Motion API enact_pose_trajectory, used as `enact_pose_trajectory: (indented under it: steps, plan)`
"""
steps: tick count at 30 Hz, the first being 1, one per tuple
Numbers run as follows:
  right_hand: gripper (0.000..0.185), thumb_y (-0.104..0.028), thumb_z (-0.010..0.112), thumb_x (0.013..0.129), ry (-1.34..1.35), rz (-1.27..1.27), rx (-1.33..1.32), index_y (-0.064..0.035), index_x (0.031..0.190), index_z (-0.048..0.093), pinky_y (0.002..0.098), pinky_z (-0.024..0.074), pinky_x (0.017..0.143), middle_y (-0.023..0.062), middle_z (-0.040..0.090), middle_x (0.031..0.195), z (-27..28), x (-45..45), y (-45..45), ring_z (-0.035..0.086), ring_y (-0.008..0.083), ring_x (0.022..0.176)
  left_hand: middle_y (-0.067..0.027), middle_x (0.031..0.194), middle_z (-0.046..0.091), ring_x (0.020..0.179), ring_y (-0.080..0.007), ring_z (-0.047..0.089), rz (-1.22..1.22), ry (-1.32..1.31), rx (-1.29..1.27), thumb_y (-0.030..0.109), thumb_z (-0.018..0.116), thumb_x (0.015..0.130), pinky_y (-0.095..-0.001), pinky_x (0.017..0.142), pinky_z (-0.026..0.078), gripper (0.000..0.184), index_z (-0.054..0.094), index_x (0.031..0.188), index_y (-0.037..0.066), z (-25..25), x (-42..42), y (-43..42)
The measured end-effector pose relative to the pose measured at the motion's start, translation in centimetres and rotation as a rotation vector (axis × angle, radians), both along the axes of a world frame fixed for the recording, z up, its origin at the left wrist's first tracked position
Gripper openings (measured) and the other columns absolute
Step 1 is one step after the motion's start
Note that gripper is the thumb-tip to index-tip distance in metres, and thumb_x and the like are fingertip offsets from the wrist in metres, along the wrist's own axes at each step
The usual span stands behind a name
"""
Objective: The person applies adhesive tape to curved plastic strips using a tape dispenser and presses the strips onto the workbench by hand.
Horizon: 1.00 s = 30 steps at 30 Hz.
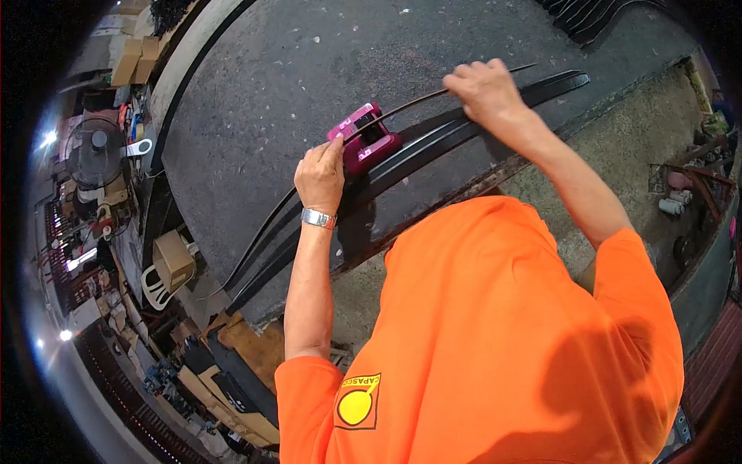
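Strip [410,105], thin and dark, is held in two places above the table [255,100], and its bowed length is carried right across the magenta block [379,157]. By the left hand [319,176], a metal-banded wristwatch [318,218] on its wrist, the strip is pinched just beside the block, the grip closed with fingertips at the block's edge. By the right hand [485,91], farther up, it is clasped too, grip together around it, the tip left sticking out past the knuckles (a slightly blurred hand, this one). Below the left hand, the tail of the strip is curved down toward the table's near left corner. Long black bowed pieces [433,143] are laid along the near edge, between the block and the orange shirt [495,325]. More black curved strips [595,17] are seen at the far right.
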State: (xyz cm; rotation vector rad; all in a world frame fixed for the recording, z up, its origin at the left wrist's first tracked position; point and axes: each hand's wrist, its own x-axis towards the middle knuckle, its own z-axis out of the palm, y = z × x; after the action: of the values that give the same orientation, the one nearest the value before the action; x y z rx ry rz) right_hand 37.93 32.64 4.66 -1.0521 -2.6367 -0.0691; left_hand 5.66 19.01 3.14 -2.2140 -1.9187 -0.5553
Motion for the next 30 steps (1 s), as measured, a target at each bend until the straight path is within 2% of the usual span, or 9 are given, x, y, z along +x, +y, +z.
enact_pose_trajectory:
  steps: [4,8,12,16,20,26,30]
  plan:
    - [0.018,-0.01,0.066,0.08,-0.033,-0.107,0.033,-0.0166,0.097,0.064,0.0426,0.0453,0.075,0.0016,0.065,0.088,-0.8,6.5,2.1,0.066,0.0228,0.087,-0.0041,0.094,0.073,0.084,-0.0227,0.069,0.018,0.022,-0.058,0.015,0.071,0.087,-0.0359,0.072,0.055,0.021,0.073,0.108,0.016,0.4,0.4,0.3]
    - [0.009,-0.019,0.065,0.088,-0.101,-0.215,0.053,-0.0176,0.096,0.063,0.0437,0.0453,0.073,0.001,0.065,0.087,-0.9,13.3,4.0,0.066,0.0232,0.086,-0.0063,0.094,0.074,0.085,-0.0246,0.07,0.041,0.045,-0.114,0.018,0.07,0.089,-0.0365,0.073,0.056,0.021,0.074,0.109,0.015,1.1,0.8,0.8]
    - [0.011,-0.027,0.063,0.091,-0.157,-0.292,0.109,-0.0192,0.098,0.061,0.0448,0.0481,0.066,0.0011,0.064,0.086,-1.4,21.1,6.3,0.066,0.0256,0.084,-0.0062,0.093,0.074,0.084,-0.0248,0.07,0.061,0.077,-0.132,0.022,0.07,0.09,-0.0365,0.071,0.056,0.02,0.074,0.108,0.015,1.2,1.6,1.3]
    - [0.014,-0.031,0.057,0.096,-0.239,-0.455,0.042,-0.0182,0.102,0.059,0.0465,0.0503,0.067,0.0029,0.066,0.09,-0.8,28.0,7.3,0.068,0.0277,0.09,-0.0052,0.089,0.073,0.081,-0.0235,0.07,0.071,0.109,-0.129,0.023,0.07,0.089,-0.0362,0.068,0.057,0.017,0.074,0.104,0.015,1.5,2.2,1.6]
    - [0.025,-0.035,0.052,0.1,-0.36,-0.642,-0.043,-0.0208,0.118,0.06,0.0465,0.0531,0.075,0.0042,0.069,0.108,-1.1,35.7,8.1,0.067,0.0289,0.101,-0.0051,0.089,0.073,0.081,-0.0236,0.07,0.098,0.135,-0.156,0.025,0.07,0.089,-0.0364,0.068,0.057,0.017,0.074,0.102,0.015,1.7,2.4,1.7]
    - [0.045,-0.046,0.046,0.101,-0.629,-1.066,-0.248,-0.026,0.141,0.052,0.0443,0.0515,0.092,0.0036,0.063,0.133,-0.8,45.8,8.7,0.062,0.0271,0.12,-0.005,0.086,0.072,0.078,-0.0245,0.07,0.113,0.159,-0.186,0.028,0.069,0.091,-0.037,0.066,0.057,0.018,0.075,0.101,0.015,2.2,2.5,1.8]
    - [0.048,-0.047,0.043,0.102,-0.72,-1.247,-0.13,-0.0286,0.147,0.046,0.0442,0.05,0.096,0.0031,0.06,0.139,-2.3,54.6,8.2,0.06,0.0273,0.123,-0.005,0.083,0.071,0.077,-0.0255,0.07,0.136,0.169,-0.224,0.031,0.067,0.091,-0.0381,0.065,0.056,0.02,0.075,0.101,0.015,2.7,2.9,2.1]
